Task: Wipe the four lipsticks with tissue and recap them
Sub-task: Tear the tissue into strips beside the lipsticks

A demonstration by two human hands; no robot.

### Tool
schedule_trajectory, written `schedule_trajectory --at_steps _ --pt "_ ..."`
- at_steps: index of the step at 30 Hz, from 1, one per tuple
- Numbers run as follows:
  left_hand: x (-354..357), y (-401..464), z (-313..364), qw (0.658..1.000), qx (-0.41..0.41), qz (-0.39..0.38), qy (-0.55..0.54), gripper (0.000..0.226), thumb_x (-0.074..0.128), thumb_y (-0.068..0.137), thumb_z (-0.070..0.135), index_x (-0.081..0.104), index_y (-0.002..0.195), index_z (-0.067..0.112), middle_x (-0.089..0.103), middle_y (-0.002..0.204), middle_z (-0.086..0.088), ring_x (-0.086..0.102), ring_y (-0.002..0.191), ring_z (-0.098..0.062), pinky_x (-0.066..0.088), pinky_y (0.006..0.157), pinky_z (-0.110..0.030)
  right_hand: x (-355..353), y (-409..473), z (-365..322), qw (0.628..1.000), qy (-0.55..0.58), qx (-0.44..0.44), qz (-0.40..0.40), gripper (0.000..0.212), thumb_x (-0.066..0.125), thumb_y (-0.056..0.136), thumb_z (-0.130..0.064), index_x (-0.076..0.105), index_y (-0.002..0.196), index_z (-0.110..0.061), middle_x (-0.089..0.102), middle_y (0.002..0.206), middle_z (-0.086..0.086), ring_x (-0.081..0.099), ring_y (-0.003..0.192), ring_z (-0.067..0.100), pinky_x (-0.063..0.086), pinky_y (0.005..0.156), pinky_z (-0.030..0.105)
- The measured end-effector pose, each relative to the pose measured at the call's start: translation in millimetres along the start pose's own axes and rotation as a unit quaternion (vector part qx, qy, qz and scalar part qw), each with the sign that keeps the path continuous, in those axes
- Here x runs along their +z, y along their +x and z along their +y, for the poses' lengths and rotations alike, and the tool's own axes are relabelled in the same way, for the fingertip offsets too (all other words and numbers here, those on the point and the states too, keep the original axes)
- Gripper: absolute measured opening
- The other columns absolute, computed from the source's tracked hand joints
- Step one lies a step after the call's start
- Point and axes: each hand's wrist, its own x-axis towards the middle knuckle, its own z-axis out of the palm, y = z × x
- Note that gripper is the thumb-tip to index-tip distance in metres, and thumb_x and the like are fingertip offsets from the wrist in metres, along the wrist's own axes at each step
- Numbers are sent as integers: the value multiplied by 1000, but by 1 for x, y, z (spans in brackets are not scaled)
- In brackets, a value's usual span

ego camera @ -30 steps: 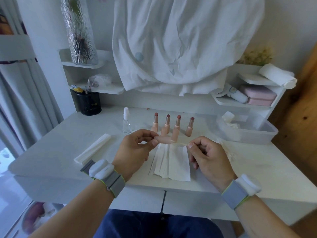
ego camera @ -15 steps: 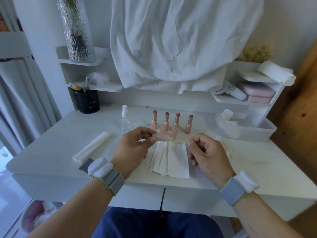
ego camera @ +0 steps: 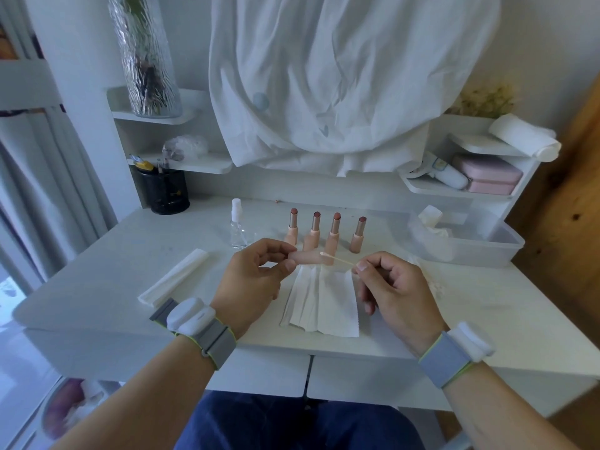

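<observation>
Several uncapped lipsticks (ego camera: 314, 233) stand upright in a row at the middle of the white table (ego camera: 97, 287), pink tubes with brownish-red tips. My left hand (ego camera: 256, 277) holds a peach lipstick cap (ego camera: 308, 257) sideways between thumb and fingers, just above the table. My right hand (ego camera: 389, 287) pinches a cotton swab (ego camera: 337, 258); its white tip sits at the cap's open right end. A folded white tissue (ego camera: 321, 302) lies flat under both hands.
A small clear spray bottle (ego camera: 238, 228) stands left of the lipsticks. A folded tissue strip (ego camera: 173, 277) lies at the left. A clear plastic bin (ego camera: 470, 245) with crumpled tissue sits at the right. A black pen cup (ego camera: 165, 190) stands at the back left.
The right hand has drawn back to the right, and the cotton swab now shows between it and the cap. The left hand still holds the cap in the same place.
</observation>
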Motion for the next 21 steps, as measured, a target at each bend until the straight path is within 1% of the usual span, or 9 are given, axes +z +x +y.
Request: schedule_trajectory --at_steps 6,10,13,16,21 --pt "0 -1 0 1000 3 16 4 12 71 99 11 74 103 22 75 106 1 49 45 -14 42 47 -18 -1 0 1 1000 -1 -2 11 23 60 106 -12 71 86 -8 64 60 8 53 49 23 47 55 35" --pt "0 0 0 1000 4 14 6 11 73 98 13 75 102 23 76 105 2 49 46 -14 42 48 -18 0 0 2 1000 -14 4 4 22 60 105 -10 71 85 -9 64 60 7 53 49 21 48 55 33" --pt "0 -1 0 1000 4 7 8 11 74 97 14 76 101 24 76 103 3 48 45 -13 42 48 -17 0 1 2 1000 -18 6 2 22 61 105 -10 71 85 -9 65 60 7 54 48 21 48 55 34" --pt "0 -1 0 1000 5 -10 4 12 76 96 13 77 101 24 76 102 3 47 45 -12 42 48 -18 1 1 3 1000 -26 2 -1 23 61 105 -10 71 85 -9 65 59 7 53 48 21 48 54 35" --pt "-1 -3 2 998 15 -64 -1 18 81 91 10 77 98 26 78 101 4 45 50 -15 43 51 -19 1 -1 2 999 -51 0 -17 22 62 104 -13 71 84 -11 65 58 3 53 48 18 49 55 32"
